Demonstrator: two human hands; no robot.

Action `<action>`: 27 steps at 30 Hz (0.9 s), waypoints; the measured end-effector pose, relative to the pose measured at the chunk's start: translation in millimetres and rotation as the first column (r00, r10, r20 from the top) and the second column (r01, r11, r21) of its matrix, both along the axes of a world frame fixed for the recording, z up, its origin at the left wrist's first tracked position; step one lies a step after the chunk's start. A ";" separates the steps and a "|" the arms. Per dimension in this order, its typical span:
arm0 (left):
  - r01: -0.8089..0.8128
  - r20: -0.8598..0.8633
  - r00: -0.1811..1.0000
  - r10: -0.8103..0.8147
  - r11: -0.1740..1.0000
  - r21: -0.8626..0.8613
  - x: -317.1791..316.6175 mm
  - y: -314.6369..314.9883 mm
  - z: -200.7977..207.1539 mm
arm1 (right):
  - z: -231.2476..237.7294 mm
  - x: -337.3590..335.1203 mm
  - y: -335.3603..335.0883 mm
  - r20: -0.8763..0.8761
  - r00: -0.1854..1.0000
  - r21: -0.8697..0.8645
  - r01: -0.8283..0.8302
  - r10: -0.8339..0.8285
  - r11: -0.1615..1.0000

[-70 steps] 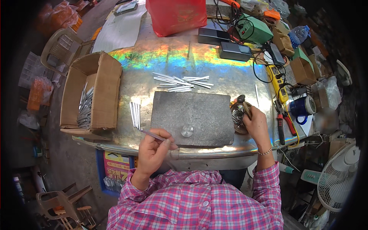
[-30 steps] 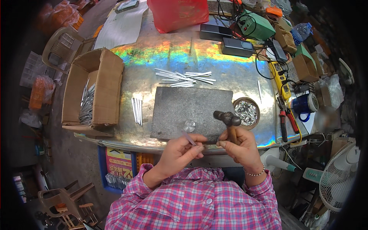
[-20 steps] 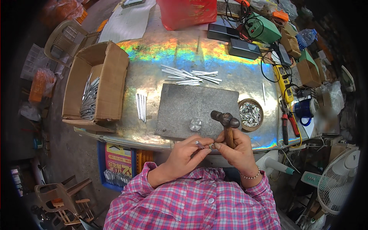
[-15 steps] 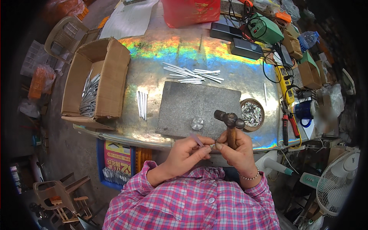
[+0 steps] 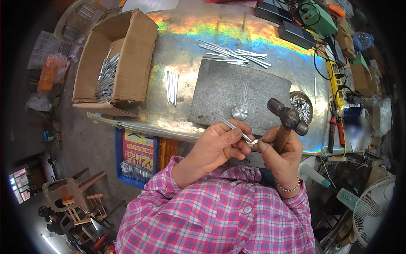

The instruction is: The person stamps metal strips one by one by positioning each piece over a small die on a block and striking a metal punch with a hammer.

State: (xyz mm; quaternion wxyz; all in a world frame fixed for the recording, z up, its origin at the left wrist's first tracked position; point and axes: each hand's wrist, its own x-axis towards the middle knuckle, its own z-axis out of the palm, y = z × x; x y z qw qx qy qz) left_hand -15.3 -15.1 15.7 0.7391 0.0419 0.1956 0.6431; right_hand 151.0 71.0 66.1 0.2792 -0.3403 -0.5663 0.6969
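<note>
My left hand [image 5: 220, 143] is closed on a thin silver metal strip [image 5: 228, 122], held slanting in front of the grey slab [image 5: 249, 86]. The wooden handle of a ball-peen hammer [image 5: 287, 116] is gripped in my right hand [image 5: 285, 155], head upward. My right thumb and forefinger also meet near the strip's lower end, pinching a small piece too hidden to name. On the slab lies a round shiny metal disc [image 5: 240, 111]. Beyond the slab is a loose pile of similar strips [image 5: 234, 55]; a short row of strips [image 5: 171, 88] lies to its left.
Right of the slab stands a round bowl [image 5: 312, 111] of small metal pieces. A cardboard box [image 5: 135, 59] of strips sits at the left. Pliers [image 5: 336, 134], a yellow power strip [image 5: 337, 84] and black boxes [image 5: 296, 34] line the right. A blue tray [image 5: 119, 154] is below the table edge.
The view has shifted, so the table's things appear higher and further right. My left hand has turned the strip, showing its length. The hammer stays in my right hand, tilted more.
</note>
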 end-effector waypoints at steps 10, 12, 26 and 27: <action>-0.046 -0.035 0.998 0.047 0.998 0.041 3.5 -2.2 1.4 | -9.6 -4.3 -5.3 -0.122 0.992 0.112 -0.014 0.028 0.994; -0.063 -0.078 0.995 0.067 0.997 0.044 5.3 -3.8 2.5 | -8.9 -4.8 -6.5 -0.088 0.996 0.119 -0.007 0.018 0.993; -0.095 -0.158 0.982 0.101 0.995 0.043 8.3 -8.3 -5.0 | -11.7 -0.3 4.5 -0.077 0.980 -0.029 -0.184 0.181 0.983; -0.092 -0.156 0.983 0.098 0.995 0.048 6.7 -7.3 -4.4 | -12.0 1.2 5.7 -0.101 0.984 -0.042 -0.153 0.148 0.987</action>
